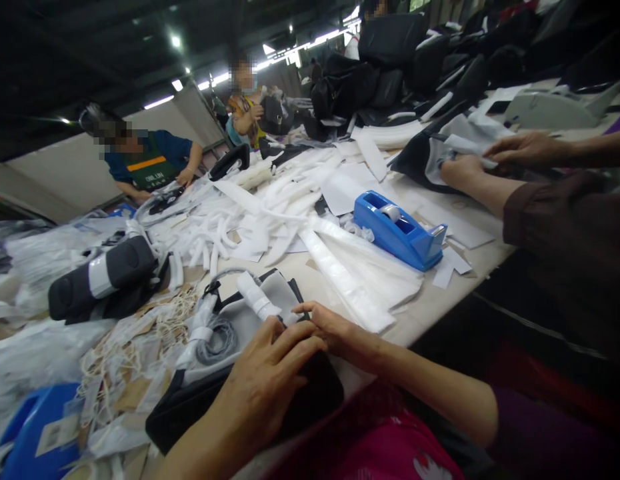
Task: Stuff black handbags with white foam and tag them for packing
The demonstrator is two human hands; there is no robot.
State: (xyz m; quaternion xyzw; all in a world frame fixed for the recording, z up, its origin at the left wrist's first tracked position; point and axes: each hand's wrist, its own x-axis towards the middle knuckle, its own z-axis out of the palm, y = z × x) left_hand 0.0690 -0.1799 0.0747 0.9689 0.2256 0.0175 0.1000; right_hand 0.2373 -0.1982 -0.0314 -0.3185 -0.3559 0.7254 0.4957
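A black bag (pixel 190 403) lies on the table in front of me, its top edge towards the pile. Across its opening rests a white wrapped roll (pixel 257 297), and beside that is a coiled grey strap (pixel 217 341) with white wrapping. My left hand (pixel 275 373) lies over the bag with its fingers bent at the rim. My right hand (pixel 335 330) meets it there from the right, index finger stretched towards the roll. The fingertips of both hands overlap at the bag's edge, and what they pinch is hidden.
A blue tape dispenser (pixel 400 230) stands right of white foam sheets (pixel 355 267). Another blue dispenser (pixel 40 433) is at lower left, near tags with strings (pixel 140 360). A wrapped black bag (pixel 103 277) lies left. At right, another person's hands (pixel 530 150) work in a bag.
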